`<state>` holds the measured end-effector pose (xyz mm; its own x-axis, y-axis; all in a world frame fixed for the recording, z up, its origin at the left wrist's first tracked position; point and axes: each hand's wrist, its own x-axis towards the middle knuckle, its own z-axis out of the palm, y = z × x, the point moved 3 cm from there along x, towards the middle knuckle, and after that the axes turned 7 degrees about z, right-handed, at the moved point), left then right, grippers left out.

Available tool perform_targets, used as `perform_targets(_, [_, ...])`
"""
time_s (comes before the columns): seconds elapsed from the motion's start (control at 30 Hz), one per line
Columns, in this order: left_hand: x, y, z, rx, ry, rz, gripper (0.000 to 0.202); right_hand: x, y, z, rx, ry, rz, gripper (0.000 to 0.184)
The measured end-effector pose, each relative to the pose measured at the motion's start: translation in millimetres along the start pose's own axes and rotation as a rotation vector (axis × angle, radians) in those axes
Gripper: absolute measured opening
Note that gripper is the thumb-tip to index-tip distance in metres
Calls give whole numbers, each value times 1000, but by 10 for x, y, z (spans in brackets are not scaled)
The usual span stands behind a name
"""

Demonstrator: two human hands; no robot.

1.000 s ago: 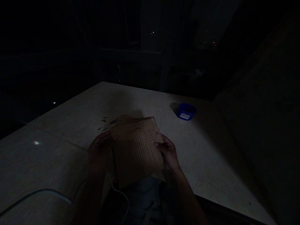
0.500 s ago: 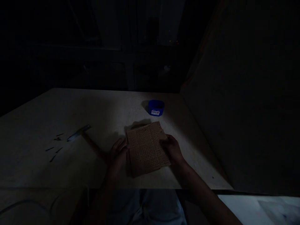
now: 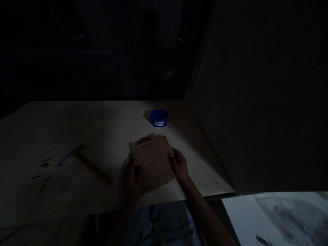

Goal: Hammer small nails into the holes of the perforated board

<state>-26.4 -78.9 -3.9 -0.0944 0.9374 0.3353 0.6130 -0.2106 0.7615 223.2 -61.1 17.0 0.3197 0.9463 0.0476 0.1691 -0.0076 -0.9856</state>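
Observation:
Between my two hands is a squarish stack of brown cardboard sheets (image 3: 153, 162), its top face covered with rows of small dark marks or holes. My left hand (image 3: 132, 179) grips the left edge, with the thumb over the face. On the right edge, my right hand (image 3: 179, 165) has its thumb on top and its fingers behind the sheets. A rounded brown edge (image 3: 142, 140) shows behind the stack's far side; what it belongs to is hidden. Left of my left hand lies a hammer (image 3: 93, 169) with a wooden handle.
Several thin dark nail-like pieces (image 3: 42, 188) lie left of the hammer. A blue plastic tub (image 3: 159, 119) with a white label stands beyond the cardboard. A tall board (image 3: 256, 102) rises along the right side of the pale tabletop (image 3: 84, 123). The room is very dim.
My left hand has moved from beside the cardboard's left edge to a grip with the thumb over its face. The view has shifted to the right.

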Motion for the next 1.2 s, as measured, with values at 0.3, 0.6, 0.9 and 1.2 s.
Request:
perform_targets(0.3, [26,130,-25,-31,-44,-38,60,-239,-3,-59,83,140,76,44])
perform_targets(0.6, [-5,185,-57,-52,-56,-85,53,-1296,69,-310,-99,131,76,44])
perform_targets(0.9, [-4,-51,1,-312,55,-228,49,-943,23,-507,11,55,363,56])
perform_targets(1.2, [71,108,-308,-494,50,-352,52,-867,-131,-236,126,-173,575,48])
